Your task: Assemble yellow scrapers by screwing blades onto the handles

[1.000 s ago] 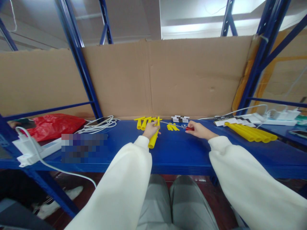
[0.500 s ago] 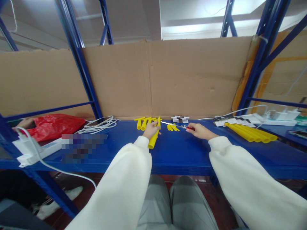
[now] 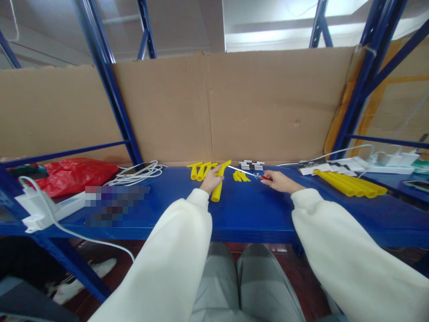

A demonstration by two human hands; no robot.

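Observation:
My left hand [image 3: 212, 180] is closed around a yellow plastic tube [image 3: 216, 193], which slants with its wide round end toward me and a narrower piece at the far end. A screwdriver [image 3: 244, 171] with a red handle and a long silver shaft is pinched in my right hand [image 3: 276, 182]. Its shaft points left, and the tip meets or lies close to the tube's far end; exact contact is too small to tell. Several similar yellow pieces [image 3: 200, 174] lie just left of my left hand. Small yellow parts [image 3: 240, 176] and tiny screws [image 3: 258, 175] rest between my hands.
Black and white sticks [image 3: 251, 165] are stacked near the cardboard wall [image 3: 268, 107]. Longer yellow tubes [image 3: 351, 184] lie at the right beside white adapters. To the left are a red plastic bag [image 3: 77, 174], coiled white cable [image 3: 144, 172] and a power strip [image 3: 70, 208].
The yellow tube has turned in my left hand, its near end shifting right and away from me. The screwdriver stays in my right hand. Another person's hand has left the red bag.

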